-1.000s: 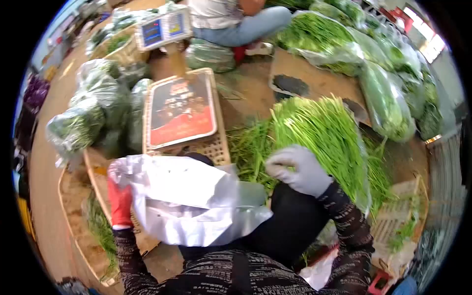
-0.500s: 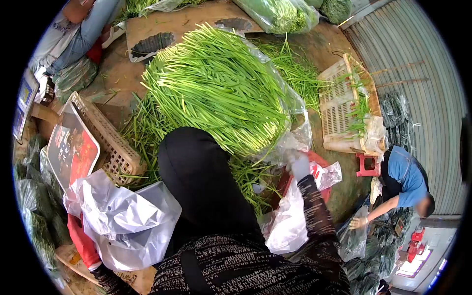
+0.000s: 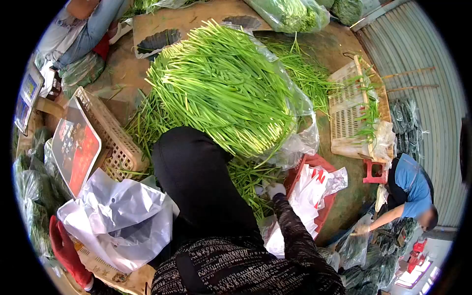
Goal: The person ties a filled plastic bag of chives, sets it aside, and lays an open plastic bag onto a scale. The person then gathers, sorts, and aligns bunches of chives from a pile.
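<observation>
My left hand (image 3: 68,250), in a red glove, is at the lower left beside a crumpled white plastic bag (image 3: 115,211). Its fingers are stretched out, with a gap between them. My right hand (image 3: 275,189), in a whitish glove, reaches down to loose green stalks (image 3: 253,179) beside my knee. Its fingertips are close to a small whitish object (image 3: 259,190); the grip is too small to make out. Ahead lies a big heap of long green stalks, like garlic chives (image 3: 221,91), on a clear plastic sheet (image 3: 305,132).
To the right stands a red basket (image 3: 327,209) with white printed bags (image 3: 307,189). A cream crate (image 3: 344,115) and red stool (image 3: 374,171) lie beyond. At left is another crate (image 3: 113,135) with a printed board (image 3: 76,147). A co-worker in blue (image 3: 410,184) handles bagged greens.
My right hand has moved left and down from the red basket to the loose stalks. My left hand has shifted outward and lower, off the white bag's edge. The view has shifted slightly.
</observation>
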Demonstrator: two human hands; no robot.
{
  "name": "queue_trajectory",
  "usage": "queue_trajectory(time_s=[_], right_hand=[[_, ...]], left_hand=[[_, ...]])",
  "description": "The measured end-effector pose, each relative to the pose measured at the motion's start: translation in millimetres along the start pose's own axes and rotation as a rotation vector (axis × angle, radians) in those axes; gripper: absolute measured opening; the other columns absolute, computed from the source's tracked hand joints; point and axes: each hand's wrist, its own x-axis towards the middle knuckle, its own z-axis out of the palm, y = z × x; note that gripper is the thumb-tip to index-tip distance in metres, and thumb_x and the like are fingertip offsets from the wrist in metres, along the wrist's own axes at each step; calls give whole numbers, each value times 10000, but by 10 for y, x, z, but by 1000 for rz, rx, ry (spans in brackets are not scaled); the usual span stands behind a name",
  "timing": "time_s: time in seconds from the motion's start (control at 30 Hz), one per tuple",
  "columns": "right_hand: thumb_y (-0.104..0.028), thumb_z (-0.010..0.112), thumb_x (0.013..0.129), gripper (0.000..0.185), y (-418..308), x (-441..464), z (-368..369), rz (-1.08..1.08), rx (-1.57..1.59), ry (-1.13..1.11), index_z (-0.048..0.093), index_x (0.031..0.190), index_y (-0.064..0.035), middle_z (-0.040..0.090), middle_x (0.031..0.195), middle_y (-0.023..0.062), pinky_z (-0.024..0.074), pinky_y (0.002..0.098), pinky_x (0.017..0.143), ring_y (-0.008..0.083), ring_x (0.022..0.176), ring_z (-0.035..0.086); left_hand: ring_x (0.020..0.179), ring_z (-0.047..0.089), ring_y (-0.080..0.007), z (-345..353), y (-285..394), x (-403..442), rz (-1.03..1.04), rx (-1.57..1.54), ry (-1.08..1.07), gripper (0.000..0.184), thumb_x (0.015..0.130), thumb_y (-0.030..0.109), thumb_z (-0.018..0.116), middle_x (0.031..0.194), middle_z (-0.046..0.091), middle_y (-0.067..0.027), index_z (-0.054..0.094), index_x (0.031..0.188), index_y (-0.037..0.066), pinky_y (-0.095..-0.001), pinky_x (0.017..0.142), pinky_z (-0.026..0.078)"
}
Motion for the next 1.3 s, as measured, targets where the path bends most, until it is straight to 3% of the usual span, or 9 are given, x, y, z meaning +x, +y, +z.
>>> queue_trajectory(time_s=[0.13, 0.2, 0.4, 0.6, 0.67, 0.77, 0.93, 1.07, 1.3], right_hand=[[-251, 611, 772, 312, 137, 69, -561, 232, 712, -174, 654, 990, -32, 669, 849, 148, 492, 336, 704, 247, 740, 644], [-265, 607, 794, 378, 16, -47, -780, -158, -254, -326, 604, 1081, -18, 660, 896, 164, 487, 355, 731, 272, 794, 640], [-334, 565, 801, 487, 438, 215, 516, -233, -337, -321, 513, 1208, -72, 613, 1030, 202, 457, 379, 816, 337, 973, 579], [-365, 524, 809, 453, 6, -83, -293, -183, -306, -231, 551, 1136, -54, 620, 985, 223, 486, 444, 756, 343, 863, 622], [-248, 533, 854, 343, 345, -11, -871, 88, 1324, -526, 572, 940, 82, 642, 785, 167, 515, 384, 591, 269, 701, 636], [-374, 577, 767, 356, 156, -197, -1608, -227, -353, 158, 668, 733, -31, 664, 758, 150, 492, 426, 706, 339, 704, 635], [-104, 560, 805, 179, 625, 15, -2256, -25, 712, 388, 585, 925, 27, 636, 778, 133, 500, 338, 428, 211, 612, 631], [-192, 527, 840, 292, 1318, 355, -2405, -9, -612, 565, 577, 1036, 18, 633, 826, 159, 500, 297, 567, 148, 714, 630], [-67, 527, 848, 267, -1511, -520, -2532, -538, 852, 297, 519, 1100, 21, 603, 817, 80, 438, 202, 609, 101, 690, 539]], left_hand=[[1112, 508, -183, 131, 391, 0, 174, -120, 42, 318, 925, 94, 469, 1240, 524, -115, 497, 1222, -16, -284, 968, 357], [1191, 444, -217, 223, 594, -3, 369, -203, -36, 347, 919, 102, 473, 1278, 487, -140, 471, 1239, -30, -326, 1023, 299], [1245, 364, -363, 547, 1307, -121, 673, -13, -495, 571, 742, 185, 631, 1306, 426, -220, 466, 1258, 4, -407, 1049, 247], [1253, 380, -298, 539, 869, -85, 539, 24, -472, 517, 790, 98, 565, 1329, 426, -188, 441, 1285, 16, -358, 1049, 252], [1256, 375, -270, 556, 711, -134, 507, -57, -449, 530, 807, 81, 548, 1343, 412, -174, 395, 1306, -12, -353, 1054, 242], [1252, 378, -274, 585, 674, -177, 445, -172, -437, 546, 808, 65, 547, 1344, 408, -177, 368, 1316, -26, -351, 1052, 244], [1251, 379, -274, 583, 671, -183, 470, -147, -423, 546, 821, 79, 550, 1344, 407, -172, 356, 1319, -34, -351, 1051, 248], [1253, 376, -265, 664, 589, -216, 416, -276, -394, 571, 792, 29, 572, 1348, 407, -160, 363, 1320, -24, -347, 1055, 243], [1199, 431, -338, 581, 463, -237, 509, -227, -280, 695, 704, 237, 726, 1271, 469, -200, 419, 1278, -7, -390, 1013, 320]])
